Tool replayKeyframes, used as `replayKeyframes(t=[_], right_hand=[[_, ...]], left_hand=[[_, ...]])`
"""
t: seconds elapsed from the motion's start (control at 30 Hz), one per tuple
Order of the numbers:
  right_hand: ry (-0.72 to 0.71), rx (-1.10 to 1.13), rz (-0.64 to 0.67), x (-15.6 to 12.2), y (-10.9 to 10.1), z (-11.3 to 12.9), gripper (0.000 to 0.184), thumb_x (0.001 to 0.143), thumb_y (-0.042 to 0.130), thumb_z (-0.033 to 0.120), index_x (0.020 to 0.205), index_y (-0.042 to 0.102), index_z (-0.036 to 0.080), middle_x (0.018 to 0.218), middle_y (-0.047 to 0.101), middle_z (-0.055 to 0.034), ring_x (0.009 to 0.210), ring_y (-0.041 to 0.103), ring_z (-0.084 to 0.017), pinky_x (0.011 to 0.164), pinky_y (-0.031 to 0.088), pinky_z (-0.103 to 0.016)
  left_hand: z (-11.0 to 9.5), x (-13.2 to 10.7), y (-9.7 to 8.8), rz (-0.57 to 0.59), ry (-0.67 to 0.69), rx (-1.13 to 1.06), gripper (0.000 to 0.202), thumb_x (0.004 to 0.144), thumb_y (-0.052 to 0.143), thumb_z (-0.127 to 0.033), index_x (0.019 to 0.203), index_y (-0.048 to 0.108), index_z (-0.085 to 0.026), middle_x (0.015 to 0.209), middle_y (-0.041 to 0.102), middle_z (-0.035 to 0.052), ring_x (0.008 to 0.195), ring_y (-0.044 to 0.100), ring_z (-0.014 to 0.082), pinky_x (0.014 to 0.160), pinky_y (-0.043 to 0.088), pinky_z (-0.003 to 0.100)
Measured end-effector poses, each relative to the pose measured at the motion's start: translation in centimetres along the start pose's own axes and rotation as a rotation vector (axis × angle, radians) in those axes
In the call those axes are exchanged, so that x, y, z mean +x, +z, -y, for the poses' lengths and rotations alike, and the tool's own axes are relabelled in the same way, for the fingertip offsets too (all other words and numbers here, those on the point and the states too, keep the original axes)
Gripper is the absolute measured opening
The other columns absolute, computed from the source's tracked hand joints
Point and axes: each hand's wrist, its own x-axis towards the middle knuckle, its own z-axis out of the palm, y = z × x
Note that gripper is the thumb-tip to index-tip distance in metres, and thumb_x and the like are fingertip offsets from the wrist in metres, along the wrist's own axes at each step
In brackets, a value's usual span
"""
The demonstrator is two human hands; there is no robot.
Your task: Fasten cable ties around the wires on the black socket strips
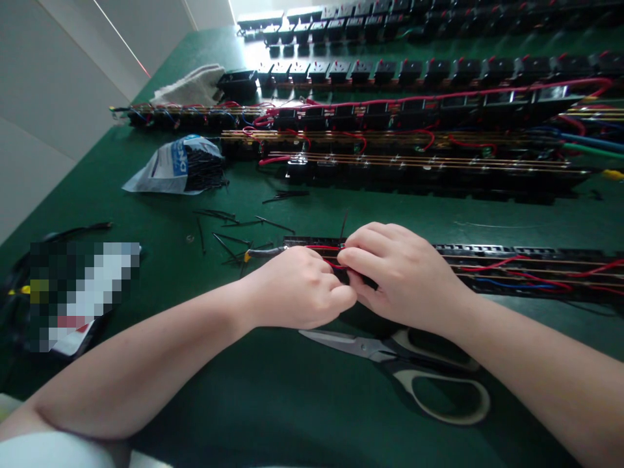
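Observation:
A long black socket strip with red, blue and bare copper wires lies across the green table in front of me. My left hand is closed in a fist at the strip's left part, its thumb pressed against the wires. My right hand is closed beside it, fingers curled over the red wires and pinching at the same spot. A thin black cable tie sticks up just behind my right fingers. What exactly each hand pinches is hidden by the fingers.
Scissors with grey handles lie under my wrists. Loose black cable ties are scattered to the left, near a plastic bag of ties. Several more wired socket strips fill the far table. A folded cloth lies at the back left.

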Motion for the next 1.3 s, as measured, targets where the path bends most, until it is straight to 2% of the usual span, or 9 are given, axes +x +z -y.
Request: replayKeyframes(t=[0.23,0.37,0.57,0.73,0.83,0.93,1.03,1.13,1.3], right_hand=[[0.018,0.082,-0.023,0.0,-0.1,-0.2,0.008,0.084,0.057,0.014,0.083,0.064,0.018,0.09,0.07,-0.0097,0.083,0.062,-0.024,0.072,0.048,-0.036],[0.048,0.146,-0.027,0.0,-0.3,-0.2,0.009,0.082,0.057,0.013,0.086,0.061,0.019,0.088,0.068,-0.0084,0.081,0.062,-0.024,0.069,0.049,-0.037],[0.234,0.378,-0.214,-0.4,-0.9,-0.4,0.031,0.081,0.048,0.002,0.102,0.052,0.023,0.097,0.063,-0.0059,0.087,0.064,-0.022,0.074,0.053,-0.036],[0.357,0.578,-0.187,-0.5,-1.3,-0.4,0.03,0.085,0.043,0.001,0.103,0.05,0.024,0.09,0.061,-0.0013,0.078,0.064,-0.017,0.069,0.053,-0.033],[0.378,0.646,-0.202,-0.5,-1.4,-0.4,0.026,0.087,0.043,0.004,0.103,0.051,0.023,0.089,0.061,-0.0015,0.078,0.064,-0.018,0.069,0.054,-0.034],[0.399,0.681,-0.197,-0.4,-1.4,-0.5,0.025,0.088,0.043,0.005,0.103,0.051,0.023,0.087,0.063,-0.0012,0.077,0.064,-0.018,0.069,0.054,-0.034],[0.417,0.661,-0.172,-0.3,-1.5,-0.5,0.025,0.087,0.045,0.005,0.104,0.052,0.023,0.084,0.064,-0.0003,0.074,0.065,-0.018,0.067,0.053,-0.033],[0.423,0.643,-0.153,-0.2,-1.6,-0.5,0.025,0.086,0.046,0.006,0.104,0.052,0.023,0.082,0.065,0.0004,0.073,0.065,-0.017,0.066,0.052,-0.031],[0.429,0.653,-0.145,-0.2,-1.6,-0.6,0.025,0.086,0.046,0.006,0.103,0.052,0.022,0.081,0.065,0.0008,0.071,0.064,-0.017,0.065,0.051,-0.03]], left_hand=[[0.1,-0.1,0.2,-0.055,0.004,0.007,0.029,0.093,0.05,-0.013,0.065,0.052,-0.02,0.055,0.059,-0.0029,0.051,0.057,0.0136,0.055,0.042,0.03],[0.1,-0.3,0.2,-0.028,0.061,0.12,0.025,0.093,0.05,-0.01,0.07,0.055,-0.019,0.057,0.059,-0.0026,0.053,0.057,0.0139,0.055,0.042,0.03],[0.0,-0.3,0.3,0.029,0.087,0.216,0.021,0.091,0.052,-0.009,0.073,0.056,-0.018,0.057,0.057,-0.0019,0.052,0.056,0.014,0.052,0.041,0.029],[-0.1,-0.3,0.3,0.011,0.084,0.22,0.02,0.091,0.054,-0.009,0.073,0.057,-0.018,0.056,0.055,-0.0031,0.052,0.055,0.0134,0.053,0.04,0.029],[0.0,-0.4,0.5,-0.069,0.061,0.197,0.018,0.092,0.056,-0.011,0.075,0.057,-0.019,0.057,0.055,-0.0048,0.053,0.053,0.0121,0.054,0.04,0.028],[0.3,-0.5,0.6,-0.149,0.011,0.196,0.015,0.093,0.058,-0.016,0.078,0.056,-0.02,0.058,0.054,-0.0063,0.054,0.052,0.0116,0.056,0.04,0.027],[0.7,-0.5,0.5,-0.157,-0.009,0.229,0.012,0.093,0.061,-0.023,0.082,0.057,-0.021,0.058,0.054,-0.0068,0.054,0.052,0.0124,0.056,0.038,0.028],[1.0,-0.5,0.3,-0.183,-0.023,0.24,0.02,0.097,0.059,-0.033,0.081,0.058,-0.02,0.055,0.053,-0.0063,0.052,0.051,0.0125,0.055,0.035,0.028],[1.3,-0.6,0.2,-0.107,-0.028,0.209,0.034,0.101,0.05,-0.049,0.088,0.061,-0.02,0.059,0.057,-0.0045,0.056,0.055,0.0136,0.057,0.035,0.029]])
